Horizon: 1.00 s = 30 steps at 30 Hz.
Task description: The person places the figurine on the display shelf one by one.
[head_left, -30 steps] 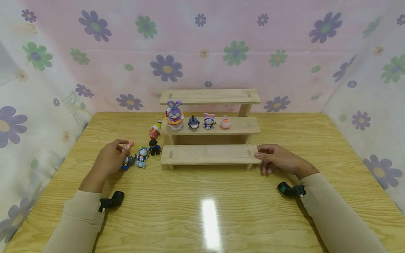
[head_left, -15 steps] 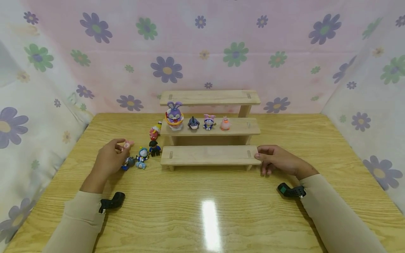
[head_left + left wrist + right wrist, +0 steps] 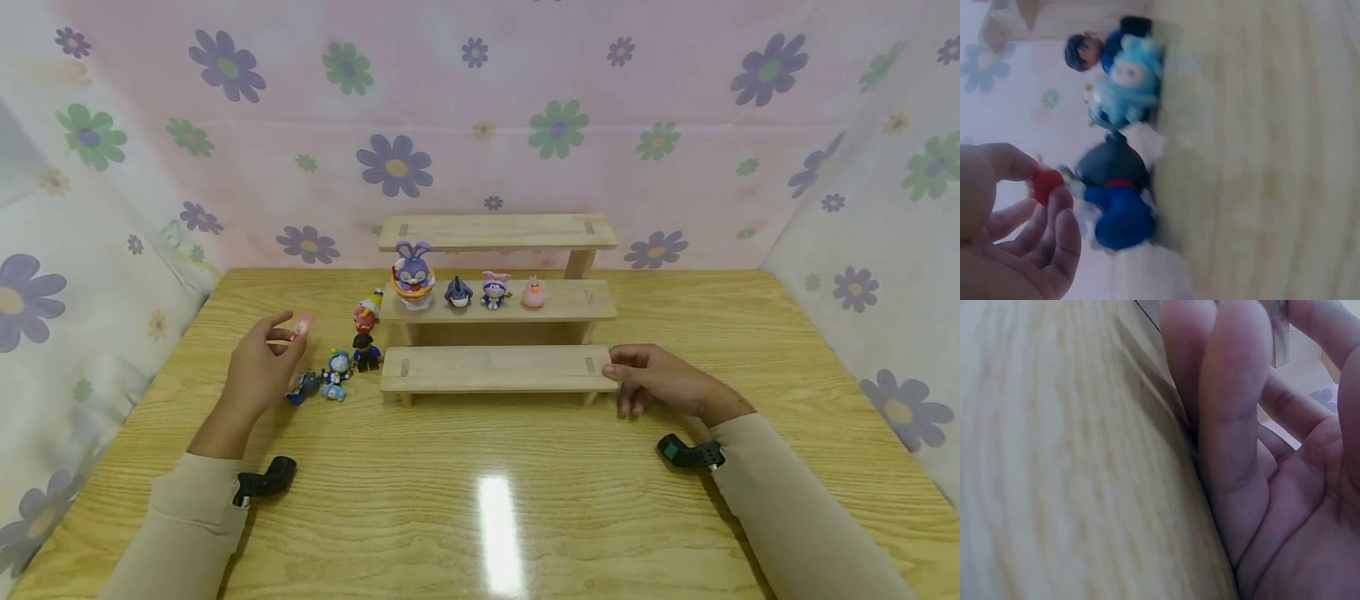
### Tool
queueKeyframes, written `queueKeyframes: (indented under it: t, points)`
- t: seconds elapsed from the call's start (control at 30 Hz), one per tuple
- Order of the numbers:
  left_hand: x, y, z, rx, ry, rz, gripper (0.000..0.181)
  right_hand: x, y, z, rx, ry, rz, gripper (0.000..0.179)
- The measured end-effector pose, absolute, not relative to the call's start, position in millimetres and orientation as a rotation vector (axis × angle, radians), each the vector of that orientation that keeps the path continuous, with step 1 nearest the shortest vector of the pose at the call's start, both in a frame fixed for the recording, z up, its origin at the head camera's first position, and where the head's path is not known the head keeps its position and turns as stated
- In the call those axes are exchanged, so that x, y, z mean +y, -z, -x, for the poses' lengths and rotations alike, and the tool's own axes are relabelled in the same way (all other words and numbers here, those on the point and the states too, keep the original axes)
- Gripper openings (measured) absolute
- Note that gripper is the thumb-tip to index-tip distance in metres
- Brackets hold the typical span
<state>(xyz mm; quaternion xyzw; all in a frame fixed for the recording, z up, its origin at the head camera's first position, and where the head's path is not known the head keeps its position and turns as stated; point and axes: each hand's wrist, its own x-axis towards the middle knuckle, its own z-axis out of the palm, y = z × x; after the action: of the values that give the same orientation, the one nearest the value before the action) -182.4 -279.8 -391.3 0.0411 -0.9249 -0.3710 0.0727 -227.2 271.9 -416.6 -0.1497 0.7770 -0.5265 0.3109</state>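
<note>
My left hand (image 3: 258,367) pinches a small pink figurine (image 3: 302,324) between thumb and fingers, raised off the table at the left. In the left wrist view a red part (image 3: 1048,185) of it shows between the fingertips. Just below that hand lies a dark-headed figurine in blue (image 3: 1124,209). Beside it are a figurine with a teal hat (image 3: 339,362), a small light-blue figurine (image 3: 1130,78) and a black-capped figurine (image 3: 367,352). My right hand (image 3: 660,379) grips the right end of the lowest step of a three-step wooden stand (image 3: 495,368), thumb on top.
On the middle step stand a purple rabbit figurine (image 3: 414,275), a grey shark-like figurine (image 3: 458,293), a pink-hatted figurine (image 3: 495,291) and a pink bird (image 3: 534,295). A red figurine with a yellow hat (image 3: 367,312) lies left of the stand. Flowered cloth (image 3: 480,100) encloses the table.
My left hand has lifted the pink figurine off the table, slightly up and away from the other figurines. The right hand has stayed at the stand's end.
</note>
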Motion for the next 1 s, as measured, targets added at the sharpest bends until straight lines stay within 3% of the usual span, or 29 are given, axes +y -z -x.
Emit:
queueKeyframes:
  t: [0.63, 1.0]
  points:
    - [-235.5, 350.4, 161.8, -2.597, 1.521, 0.001, 0.049, 268.9, 416.1, 225.7, 2.069, 1.384, 0.356, 0.045]
    - [-191.6, 314.6, 143.8, -2.415, 1.672, 0.198, 0.037, 271.7, 416.3, 225.8, 2.066, 1.395, 0.383, 0.039]
